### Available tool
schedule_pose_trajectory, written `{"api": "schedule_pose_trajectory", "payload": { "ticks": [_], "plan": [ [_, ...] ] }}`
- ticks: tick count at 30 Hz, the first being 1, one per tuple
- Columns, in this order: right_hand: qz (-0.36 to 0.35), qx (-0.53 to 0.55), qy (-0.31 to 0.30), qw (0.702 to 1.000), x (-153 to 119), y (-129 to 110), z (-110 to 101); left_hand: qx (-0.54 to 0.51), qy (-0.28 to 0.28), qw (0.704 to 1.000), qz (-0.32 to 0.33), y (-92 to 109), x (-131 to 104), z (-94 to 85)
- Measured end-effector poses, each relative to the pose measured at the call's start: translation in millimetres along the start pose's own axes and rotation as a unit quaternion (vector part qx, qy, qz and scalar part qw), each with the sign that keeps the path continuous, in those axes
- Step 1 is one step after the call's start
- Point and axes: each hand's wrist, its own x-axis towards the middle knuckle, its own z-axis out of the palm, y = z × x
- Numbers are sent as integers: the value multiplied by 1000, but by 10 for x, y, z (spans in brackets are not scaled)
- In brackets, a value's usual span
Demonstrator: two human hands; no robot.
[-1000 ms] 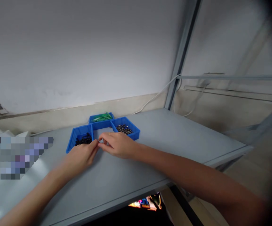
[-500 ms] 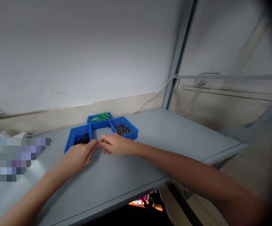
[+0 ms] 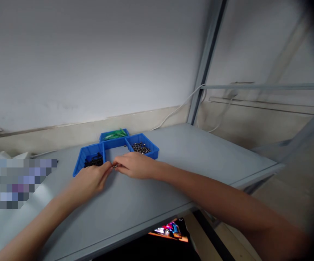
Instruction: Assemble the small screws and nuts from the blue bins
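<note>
My left hand (image 3: 93, 179) and my right hand (image 3: 133, 165) meet fingertip to fingertip just above the grey table, in front of the blue bins. Between the pinched fingertips shows a small metallic piece (image 3: 115, 165), too small to name; both hands seem to touch it. Left of them, a blue bin (image 3: 82, 159) holds black parts (image 3: 95, 159), partly hidden by my left hand. On the right, another blue bin (image 3: 154, 153) contains small metal parts (image 3: 140, 147). Green items (image 3: 115, 135) fill the blue bin (image 3: 102, 137) at the back.
The grey table (image 3: 214, 156) meets a wall behind. A white cable (image 3: 170, 115) runs along it to a metal post (image 3: 200, 76). White objects (image 3: 22, 156) and a blurred patch lie at the left. Below the front edge a lit screen (image 3: 170, 230) shows.
The right fingers have shifted slightly and closed up near the left fingertips, and the small metallic piece now shows between them. The picture on the screen has changed.
</note>
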Motion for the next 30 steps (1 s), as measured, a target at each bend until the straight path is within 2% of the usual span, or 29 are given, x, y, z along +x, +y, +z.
{"api": "schedule_pose_trajectory", "payload": {
  "ticks": [9, 17, 22, 30],
  "plan": [
    [9, -79, -3, 997, 13, -34, -26, -20, 10, 1000, -16, 30, -6, -81],
    [-5, -142, -4, 990, 18, 49, 107, -80, 47, 996, 6, 75, -4, -68],
    [-2, -158, -27, 987, 10, 19, 84, -73, 76, 994, 19, 50, 4, -58],
    [-13, -163, -49, 985, -9, -33, 57, -79, 53, 995, 27, 22, 1, -36]
  ]
}}
